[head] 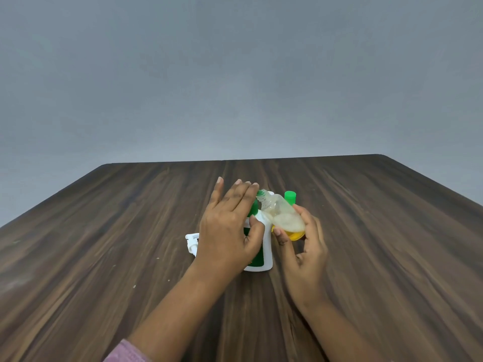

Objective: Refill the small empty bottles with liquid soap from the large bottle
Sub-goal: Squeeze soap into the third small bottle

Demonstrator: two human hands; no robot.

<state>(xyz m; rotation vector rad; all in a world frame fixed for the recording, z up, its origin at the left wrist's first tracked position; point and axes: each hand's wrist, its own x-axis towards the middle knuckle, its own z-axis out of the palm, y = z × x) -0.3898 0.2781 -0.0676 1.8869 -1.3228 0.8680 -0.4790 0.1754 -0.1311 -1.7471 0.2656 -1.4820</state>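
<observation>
The large white soap bottle with a green label stands at the table's middle, mostly hidden behind my left hand. That hand reaches over it with straight fingers, the thumb against the bottle's shoulder. My right hand grips a small clear bottle by its base. This bottle is tilted, its uncapped neck pointing up and left toward my left fingertips, and it holds a little yellow soap with foam at the bottom. A green-capped small bottle stands just behind it. Something green shows under my left fingers; I cannot tell what it is.
A white pump head lies on the dark wooden table just left of the large bottle. The table's far edge runs in front of a plain grey wall. A pink sleeve cuff shows at the bottom.
</observation>
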